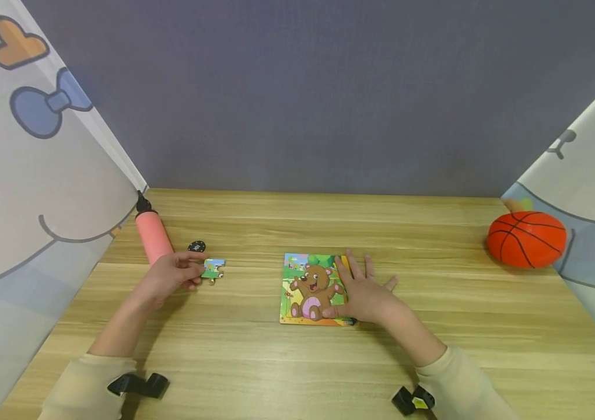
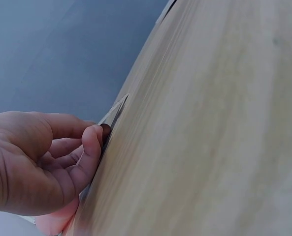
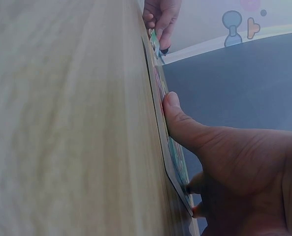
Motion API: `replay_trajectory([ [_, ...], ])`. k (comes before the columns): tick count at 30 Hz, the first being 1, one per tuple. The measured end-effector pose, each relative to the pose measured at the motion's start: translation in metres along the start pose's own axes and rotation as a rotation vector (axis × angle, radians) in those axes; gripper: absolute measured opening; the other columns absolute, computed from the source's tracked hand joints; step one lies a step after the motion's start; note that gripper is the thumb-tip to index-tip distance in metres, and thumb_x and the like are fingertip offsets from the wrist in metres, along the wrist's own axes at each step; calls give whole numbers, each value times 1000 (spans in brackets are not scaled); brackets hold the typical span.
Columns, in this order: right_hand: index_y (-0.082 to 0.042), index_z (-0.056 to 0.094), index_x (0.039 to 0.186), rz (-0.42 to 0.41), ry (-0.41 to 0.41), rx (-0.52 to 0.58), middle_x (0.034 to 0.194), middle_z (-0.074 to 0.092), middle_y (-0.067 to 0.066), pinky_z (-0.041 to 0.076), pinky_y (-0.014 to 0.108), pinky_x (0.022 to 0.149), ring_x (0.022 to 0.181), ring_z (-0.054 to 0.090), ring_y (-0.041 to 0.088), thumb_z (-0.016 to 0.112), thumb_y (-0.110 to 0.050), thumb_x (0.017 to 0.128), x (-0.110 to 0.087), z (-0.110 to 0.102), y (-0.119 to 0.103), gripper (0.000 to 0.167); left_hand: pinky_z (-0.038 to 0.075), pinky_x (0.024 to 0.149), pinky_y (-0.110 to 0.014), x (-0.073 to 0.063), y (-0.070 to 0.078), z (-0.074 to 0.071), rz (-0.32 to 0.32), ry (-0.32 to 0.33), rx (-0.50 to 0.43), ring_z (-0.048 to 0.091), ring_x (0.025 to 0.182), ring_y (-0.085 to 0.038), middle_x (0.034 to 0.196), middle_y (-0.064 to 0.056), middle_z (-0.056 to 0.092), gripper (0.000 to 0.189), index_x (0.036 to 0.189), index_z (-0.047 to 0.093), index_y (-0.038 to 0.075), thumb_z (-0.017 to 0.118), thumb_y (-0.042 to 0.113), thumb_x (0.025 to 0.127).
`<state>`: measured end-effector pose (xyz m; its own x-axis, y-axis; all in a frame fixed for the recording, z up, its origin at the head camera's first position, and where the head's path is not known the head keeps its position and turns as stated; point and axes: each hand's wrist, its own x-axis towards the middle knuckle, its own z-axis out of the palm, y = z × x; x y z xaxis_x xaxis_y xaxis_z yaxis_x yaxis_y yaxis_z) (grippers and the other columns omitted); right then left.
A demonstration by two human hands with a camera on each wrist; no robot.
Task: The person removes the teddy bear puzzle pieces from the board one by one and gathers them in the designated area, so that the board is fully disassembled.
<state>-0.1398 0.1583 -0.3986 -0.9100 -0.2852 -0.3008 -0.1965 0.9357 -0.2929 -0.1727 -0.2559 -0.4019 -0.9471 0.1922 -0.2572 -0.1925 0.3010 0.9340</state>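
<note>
My left hand [image 1: 172, 274] pinches a jigsaw puzzle piece [image 1: 213, 269] between thumb and fingers at the left of the table. Green and blue print shows on the piece, and a small tab sticks out below. In the left wrist view its thin edge lies close over the wood. A square bear puzzle [image 1: 312, 290] lies flat near the middle of the table. With fingers spread, my right hand [image 1: 368, 296] rests over the puzzle's right side and hides part of it. The right wrist view shows the thumb [image 3: 174, 105] touching the puzzle's surface.
Just beyond my left hand lies a round black chip [image 1: 197, 246] with white marks. A pink cylinder with a black nozzle, like a hand pump [image 1: 154, 233], lies against the left cartoon panel. At the far right sits a red-orange basketball [image 1: 527, 239]. A grey partition [image 1: 324, 99] stands behind the table.
</note>
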Motion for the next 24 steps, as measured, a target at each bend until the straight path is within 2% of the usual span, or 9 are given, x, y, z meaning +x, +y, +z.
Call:
replay_trajectory([
  [7, -16, 9, 164, 6, -1, 0, 168, -7, 13, 0, 92, 88, 148, -11, 49, 69, -76, 75, 0, 0, 0, 123, 56, 65, -28, 0, 1, 1, -6, 4, 26, 61, 76, -15, 98, -12, 65, 45, 144, 45, -10, 57, 6, 103],
  [13, -16, 9, 164, 8, -3, 3, 168, -7, 12, 0, 92, 89, 148, -11, 49, 69, -76, 74, 0, 1, 0, 123, 56, 64, -28, -2, 4, 4, 3, 4, 49, 62, 78, -16, 105, -17, 62, 45, 143, 46, -10, 58, 5, 103],
  [24, -15, 9, 164, -1, 4, 6, 168, -6, 14, 0, 93, 87, 148, -11, 50, 69, -76, 74, 1, 0, 0, 123, 56, 63, -30, -5, 12, 11, 8, 59, 170, 58, 80, -19, 101, -15, 57, 41, 137, 52, -8, 61, 9, 101],
])
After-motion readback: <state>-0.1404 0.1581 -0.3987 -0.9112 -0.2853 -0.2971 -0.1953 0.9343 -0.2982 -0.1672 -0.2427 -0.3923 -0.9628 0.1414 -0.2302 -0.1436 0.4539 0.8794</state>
